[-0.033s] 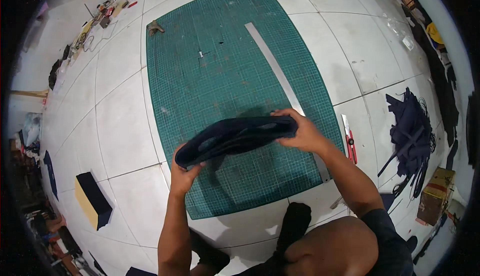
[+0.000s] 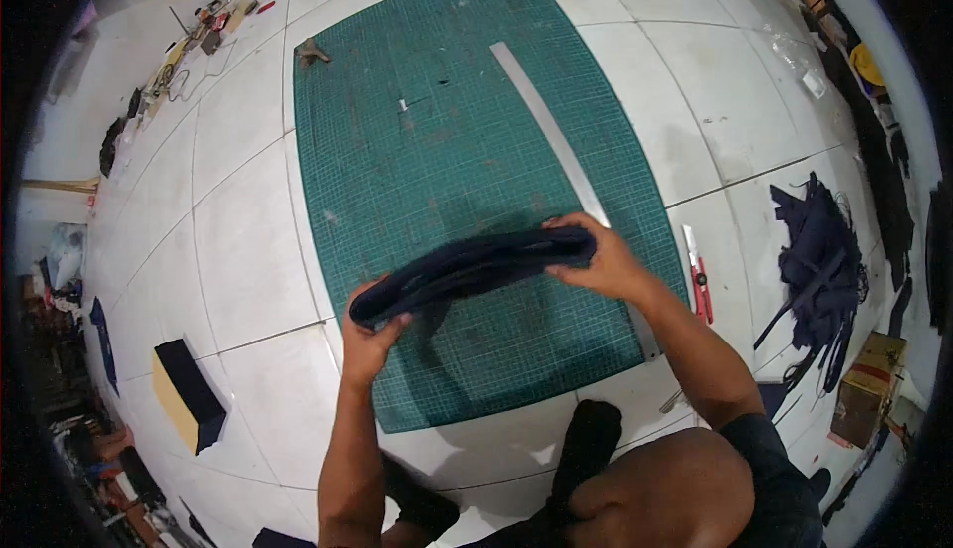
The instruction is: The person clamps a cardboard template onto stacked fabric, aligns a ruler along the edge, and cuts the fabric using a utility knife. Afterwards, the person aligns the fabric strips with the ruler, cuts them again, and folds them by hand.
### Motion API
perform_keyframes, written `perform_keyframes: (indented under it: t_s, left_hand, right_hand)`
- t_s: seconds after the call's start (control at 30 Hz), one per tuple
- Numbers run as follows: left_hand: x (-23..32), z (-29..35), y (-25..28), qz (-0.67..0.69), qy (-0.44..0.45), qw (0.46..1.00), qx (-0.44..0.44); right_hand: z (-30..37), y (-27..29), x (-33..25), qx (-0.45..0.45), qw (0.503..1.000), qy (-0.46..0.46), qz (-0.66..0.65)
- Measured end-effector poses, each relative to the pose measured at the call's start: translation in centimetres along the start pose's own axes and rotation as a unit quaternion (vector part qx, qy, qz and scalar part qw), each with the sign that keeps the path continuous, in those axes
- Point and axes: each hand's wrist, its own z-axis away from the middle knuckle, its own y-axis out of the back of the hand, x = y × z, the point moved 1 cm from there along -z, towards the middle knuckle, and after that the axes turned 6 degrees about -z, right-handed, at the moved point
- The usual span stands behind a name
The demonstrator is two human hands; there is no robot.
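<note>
Two hands are holding one dark blue cloth (image 2: 472, 268), folded in layers; I cannot tell if it is one piece or several. The left hand (image 2: 371, 343) is gripping its left end, and the right hand (image 2: 602, 265) is gripping the other end. Each hand is opening only as wide as the cloth's thickness, with the thumb on the near side. The cloth is hanging above the lower part of one green mat (image 2: 397, 171), over its shadow. One metal ruler (image 2: 541, 116) is lying on the mat (the right hand is hiding a part of it). One red knife (image 2: 702, 292) is lying on the floor, just beside the mat. Farther right, one pile of dark strips (image 2: 819, 255) is lying, too tangled to count, near one brown box (image 2: 866, 389).
</note>
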Motion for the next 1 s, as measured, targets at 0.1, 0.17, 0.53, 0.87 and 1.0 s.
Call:
perform_keyframes:
  t_s: [0.1,0.17,0.53,0.87,1.0]
  left_hand:
    - [0.8,-0.5,-0.7,0.001,0.016,0.999,0.039]
    - [2.0,-0.2,-1.4,-0.018,0.017,0.998,0.056]
    - [0.5,0.8,-0.5,-0.073,-0.019,0.997,0.003]
    - [12.6,-0.4,-1.6,-0.457,-0.178,0.869,-0.064]
    - [13.2,-1.5,-3.7,-0.559,-0.188,0.803,-0.089]
  right_hand:
    - [0.0,-0.6,1.3,0.05,0.998,-0.017,-0.034]
    - [0.3,-0.6,1.6,0.071,0.997,0.005,-0.013]
    - [0.6,0.8,0.1,0.025,0.998,-0.006,0.055]
    - [-0.2,1.4,2.5,-0.006,0.996,0.057,0.063]
    - [-0.6,0.5,1.6,0.01,0.999,0.004,0.051]
